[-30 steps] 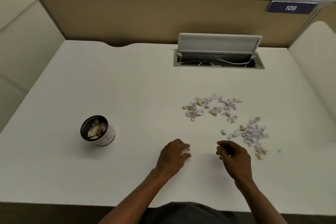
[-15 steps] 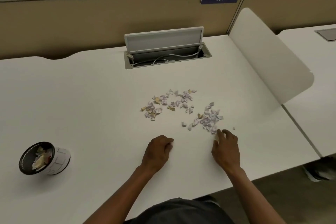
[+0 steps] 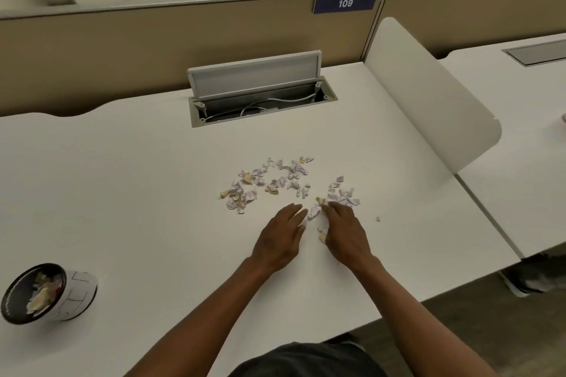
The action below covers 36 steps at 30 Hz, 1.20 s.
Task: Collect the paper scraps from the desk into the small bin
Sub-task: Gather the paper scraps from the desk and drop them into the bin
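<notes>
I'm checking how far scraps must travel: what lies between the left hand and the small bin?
Only bare desk, per the head view: no scraps between the left hand and the small bin.

A white desk (image 3: 128,187) bears paper scraps (image 3: 269,182) and a small bin (image 3: 49,292).

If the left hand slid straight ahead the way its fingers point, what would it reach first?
Probably the paper scraps just beyond the left hand; its fingers aim up and slightly right across bare desk.
</notes>
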Motion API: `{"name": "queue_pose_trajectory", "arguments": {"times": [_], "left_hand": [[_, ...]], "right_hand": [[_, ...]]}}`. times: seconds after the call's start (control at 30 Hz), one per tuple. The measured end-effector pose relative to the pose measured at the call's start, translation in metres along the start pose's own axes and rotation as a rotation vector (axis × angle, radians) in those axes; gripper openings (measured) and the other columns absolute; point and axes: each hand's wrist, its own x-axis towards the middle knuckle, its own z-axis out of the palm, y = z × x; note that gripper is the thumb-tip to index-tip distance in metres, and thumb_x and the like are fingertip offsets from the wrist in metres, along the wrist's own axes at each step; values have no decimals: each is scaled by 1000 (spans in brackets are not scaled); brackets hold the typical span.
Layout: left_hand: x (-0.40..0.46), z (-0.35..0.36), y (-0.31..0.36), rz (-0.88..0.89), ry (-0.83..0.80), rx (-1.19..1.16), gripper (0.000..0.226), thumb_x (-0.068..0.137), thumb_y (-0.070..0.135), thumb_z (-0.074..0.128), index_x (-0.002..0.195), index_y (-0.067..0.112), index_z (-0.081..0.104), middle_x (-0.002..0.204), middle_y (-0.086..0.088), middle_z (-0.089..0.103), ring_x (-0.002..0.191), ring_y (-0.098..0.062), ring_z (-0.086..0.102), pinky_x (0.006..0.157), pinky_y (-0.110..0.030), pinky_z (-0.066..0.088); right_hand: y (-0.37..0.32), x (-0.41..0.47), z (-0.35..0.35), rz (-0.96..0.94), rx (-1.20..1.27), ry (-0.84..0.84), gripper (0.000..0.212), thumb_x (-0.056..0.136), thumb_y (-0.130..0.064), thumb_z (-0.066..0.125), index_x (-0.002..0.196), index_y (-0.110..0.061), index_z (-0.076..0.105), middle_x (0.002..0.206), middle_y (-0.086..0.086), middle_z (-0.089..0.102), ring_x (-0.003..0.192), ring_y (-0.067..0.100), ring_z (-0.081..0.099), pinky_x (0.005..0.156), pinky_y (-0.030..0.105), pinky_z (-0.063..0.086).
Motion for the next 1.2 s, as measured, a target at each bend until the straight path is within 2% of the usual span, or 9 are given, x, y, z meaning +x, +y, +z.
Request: {"name": "queue_pose_trajectory", "arguments": {"times": [0.17, 0.3, 0.4, 0.57, 0.73, 0.87, 0.97, 1.07, 1.2], "left_hand": [[15, 12, 5, 17, -43, 40, 47, 106, 30, 39, 152, 18, 39, 158, -3, 39, 149, -19, 29, 121, -32, 28], [2, 20, 2, 106, -160, 151, 50, 107, 31, 35, 154, 14, 34, 162, -3, 32, 152, -24, 22, 125, -35, 18], [-17, 22, 3, 124, -166, 176, 48, 107, 33, 32, 152, 15, 39, 161, -1, 35, 152, -23, 20, 126, -35, 14], [-38, 15, 9, 168, -85, 96, 39, 105, 26, 43, 140, 14, 56, 148, -3, 53, 144, -22, 39, 122, -34, 27], [-39, -1, 0, -40, 91, -64, 33, 102, 23, 52, 133, 15, 62, 138, -2, 59, 131, -14, 51, 110, -34, 45], [-41, -8, -14, -170, 109, -70, 37, 103, 27, 50, 139, 20, 57, 149, 4, 51, 142, -10, 40, 117, -24, 31], [-45, -5, -19, -184, 15, -35, 44, 105, 32, 44, 147, 20, 47, 158, 4, 38, 150, -9, 26, 123, -28, 21], [-50, 3, -17, -153, -77, 26, 48, 107, 33, 39, 152, 21, 38, 162, 4, 30, 153, -9, 15, 126, -32, 13], [-57, 9, -7, -85, -96, 11, 49, 107, 31, 40, 154, 21, 33, 162, 7, 28, 152, -7, 17, 126, -29, 13]], "right_hand": [[3, -20, 12, -147, 79, 61, 41, 90, -9, 58, 131, -16, 62, 133, 2, 63, 122, 26, 54, 93, 35, 50], [6, -12, 4, -29, 273, 238, 38, 85, -5, 60, 118, -21, 68, 116, -1, 71, 111, 23, 59, 85, 26, 44], [3, 7, -6, 5, 249, 229, 50, 82, 6, 50, 122, -21, 67, 125, 3, 67, 121, 25, 55, 95, 33, 47], [-3, 17, -3, -116, 73, -39, 54, 84, 1, 50, 133, -17, 61, 141, 5, 56, 128, 28, 46, 98, 36, 45], [-5, -15, 14, -248, 35, -64, 44, 87, -9, 56, 129, -18, 63, 132, 2, 60, 121, 26, 52, 91, 35, 49], [12, -25, 8, -48, 176, 121, 56, 78, 4, 55, 127, -19, 65, 133, 2, 61, 126, 24, 50, 90, 36, 52], [24, -14, -4, 103, 121, 105, 68, 79, 7, 48, 142, -18, 52, 151, 7, 46, 139, 27, 36, 100, 40, 48], [26, -9, -5, 63, 63, -19, 73, 81, 6, 47, 150, -17, 40, 159, 7, 34, 145, 27, 29, 110, 38, 40], [19, -21, 10, -131, 9, -70, 65, 84, -1, 52, 146, -17, 47, 153, 4, 44, 140, 27, 36, 106, 35, 41]]}}
